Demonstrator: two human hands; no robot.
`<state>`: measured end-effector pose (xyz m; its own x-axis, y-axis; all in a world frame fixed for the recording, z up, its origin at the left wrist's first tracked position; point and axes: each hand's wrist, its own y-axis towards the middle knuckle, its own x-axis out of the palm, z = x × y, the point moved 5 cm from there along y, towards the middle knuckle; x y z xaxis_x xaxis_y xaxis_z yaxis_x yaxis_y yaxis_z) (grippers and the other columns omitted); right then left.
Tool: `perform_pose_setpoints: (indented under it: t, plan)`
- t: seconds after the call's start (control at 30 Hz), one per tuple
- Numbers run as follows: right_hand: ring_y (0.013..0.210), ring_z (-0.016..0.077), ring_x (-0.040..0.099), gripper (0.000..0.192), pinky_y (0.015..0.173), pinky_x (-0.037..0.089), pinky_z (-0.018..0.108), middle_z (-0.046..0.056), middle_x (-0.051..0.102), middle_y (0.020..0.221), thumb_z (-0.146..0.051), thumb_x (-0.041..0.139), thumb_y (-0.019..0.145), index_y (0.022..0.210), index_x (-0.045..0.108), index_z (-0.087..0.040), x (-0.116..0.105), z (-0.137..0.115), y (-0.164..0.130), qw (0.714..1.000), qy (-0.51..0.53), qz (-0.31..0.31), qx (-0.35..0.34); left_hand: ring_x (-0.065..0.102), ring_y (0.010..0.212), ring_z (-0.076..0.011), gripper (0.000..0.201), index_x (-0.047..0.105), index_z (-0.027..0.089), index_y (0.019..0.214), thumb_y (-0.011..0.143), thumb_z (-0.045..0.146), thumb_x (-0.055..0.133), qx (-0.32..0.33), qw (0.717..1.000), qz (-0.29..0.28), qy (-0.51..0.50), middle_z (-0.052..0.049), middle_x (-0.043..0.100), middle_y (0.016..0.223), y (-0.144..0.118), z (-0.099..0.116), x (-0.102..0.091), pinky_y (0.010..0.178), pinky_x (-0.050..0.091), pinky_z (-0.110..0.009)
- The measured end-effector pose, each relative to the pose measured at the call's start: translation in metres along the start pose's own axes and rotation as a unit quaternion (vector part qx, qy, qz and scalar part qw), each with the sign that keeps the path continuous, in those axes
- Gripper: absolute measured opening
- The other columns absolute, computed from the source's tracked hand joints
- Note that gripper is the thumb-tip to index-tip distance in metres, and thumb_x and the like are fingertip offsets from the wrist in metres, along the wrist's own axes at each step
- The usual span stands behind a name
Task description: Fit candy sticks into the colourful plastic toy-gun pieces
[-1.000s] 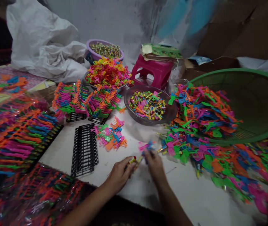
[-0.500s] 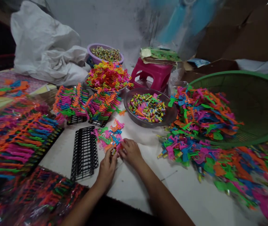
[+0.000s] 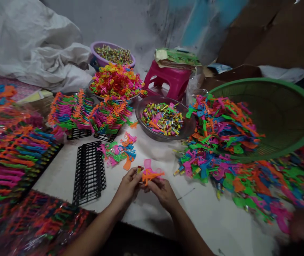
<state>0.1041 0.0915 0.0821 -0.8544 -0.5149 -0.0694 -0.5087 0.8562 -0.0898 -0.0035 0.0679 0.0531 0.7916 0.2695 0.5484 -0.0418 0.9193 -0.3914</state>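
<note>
two bare forearms, no sleeves showing at all. left hand (image 3: 127, 187) and right hand (image 3: 161, 192) are both bare too, no gloves, rings, watch or bracelets visible.

Grey, stained wall (image 3: 130, 21) at twelve o'clock, streaked blue toward one; pink plastic stool (image 3: 168, 80) below it; brown cardboard (image 3: 274, 32) at two; white work surface (image 3: 221, 220) underfoot; dim light.

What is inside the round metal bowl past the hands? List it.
The metal bowl holds a heap of small multicoloured tubes, with a few pink and orange plastic pieces mixed in. The heap covers the bowl's bottom, so anything under it cannot be seen.
</note>
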Motion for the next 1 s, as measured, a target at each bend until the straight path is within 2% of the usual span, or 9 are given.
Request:
perform_pose_setpoints:
  t: [0.1,0.23,0.33,0.47,0.57,0.67,0.77,0.87,1.0]
  plan:
    - [0.076,0.0168,0.058,0.020,0.073,0.045,0.030,0.003,0.066,0.079,-0.032,0.051,0.079,0.083,0.067,-0.019,-0.006,-0.023,-0.007,0.993,-0.081,-0.061,-0.060,0.055,0.054,-0.0066,0.030,0.053,0.016,0.090,0.066,0.030,0.066,-0.036,0.998,-0.034,-0.049,0.002,0.059,0.067,-0.008,0.007,0.008,0.050,0.043,-0.016]
    - [0.068,0.0152,0.057,0.016,0.067,0.045,0.027,0.002,0.065,0.073,-0.033,0.057,0.076,0.079,0.067,-0.021,-0.016,-0.032,-0.007,0.973,-0.201,-0.031,-0.106,0.054,0.054,-0.0049,0.026,0.054,0.016,0.087,0.067,0.028,0.066,-0.058,0.997,-0.022,-0.048,0.002,0.059,0.069,-0.017,0.013,0.007,0.048,0.041,-0.014]
    - [0.068,0.0150,0.056,0.018,0.065,0.045,0.026,0.002,0.061,0.070,-0.037,0.060,0.073,0.079,0.065,-0.021,-0.013,-0.030,-0.008,0.955,-0.257,-0.069,-0.134,0.048,0.047,-0.0023,0.025,0.055,0.016,0.087,0.068,0.026,0.066,-0.047,0.998,-0.036,-0.030,0.005,0.055,0.061,-0.019,0.014,0.007,0.046,0.037,-0.012]
    - [0.105,0.0270,0.047,0.048,0.085,0.040,0.040,0.013,0.055,0.106,-0.044,0.067,0.063,0.103,0.059,-0.019,-0.025,-0.038,-0.013,0.902,-0.371,0.074,-0.207,0.038,0.039,-0.0002,0.021,0.054,0.016,0.083,0.070,0.030,0.063,-0.093,0.994,-0.051,0.018,0.007,0.049,0.056,-0.019,0.006,0.007,0.040,0.029,-0.012]
    - [0.118,0.0307,0.034,0.035,0.096,0.024,0.051,0.011,0.050,0.119,-0.036,0.063,0.070,0.103,0.059,-0.025,-0.018,-0.043,-0.018,0.851,-0.439,0.087,-0.274,0.036,0.039,-0.0013,0.026,0.054,0.015,0.081,0.068,0.036,0.062,-0.098,0.989,-0.065,0.093,0.006,0.047,0.055,-0.015,0.002,0.004,0.038,0.024,-0.014]
    - [0.086,0.0209,0.056,0.012,0.089,0.033,0.043,0.005,0.063,0.083,-0.029,0.054,0.077,0.081,0.064,-0.024,-0.013,-0.035,-0.013,0.895,-0.379,0.065,-0.224,0.037,0.038,-0.0028,0.038,0.052,0.015,0.089,0.068,0.045,0.058,-0.057,0.987,0.002,0.148,0.007,0.044,0.055,-0.009,0.003,-0.009,0.036,0.022,-0.015]
    - [0.052,0.0121,0.049,0.030,0.056,0.042,0.027,0.000,0.053,0.054,-0.040,0.047,0.080,0.063,0.056,-0.017,-0.023,-0.012,-0.003,0.972,-0.171,0.152,-0.048,0.036,0.038,-0.0029,0.045,0.046,0.018,0.103,0.070,0.047,0.054,-0.004,0.982,0.027,0.188,0.008,0.046,0.060,-0.009,0.005,-0.015,0.035,0.021,-0.015]
    - [0.044,0.0083,0.038,0.037,0.042,0.032,0.021,-0.004,0.043,0.049,-0.046,0.043,0.080,0.059,0.047,-0.017,-0.018,0.007,0.001,0.983,0.015,0.175,0.048,0.037,0.038,-0.0030,0.044,0.041,0.021,0.107,0.072,0.044,0.054,-0.001,0.983,-0.027,0.183,0.007,0.050,0.062,-0.014,0.001,-0.008,0.037,0.024,-0.015]
    - [0.046,0.0072,0.033,0.034,0.044,0.029,0.020,-0.007,0.035,0.050,-0.046,0.050,0.076,0.059,0.043,-0.017,-0.008,0.009,0.002,0.979,0.048,0.194,0.043,0.037,0.039,-0.0014,0.035,0.047,0.018,0.095,0.072,0.044,0.055,-0.017,0.984,-0.052,0.168,0.004,0.054,0.067,-0.018,-0.002,0.002,0.037,0.022,-0.014]
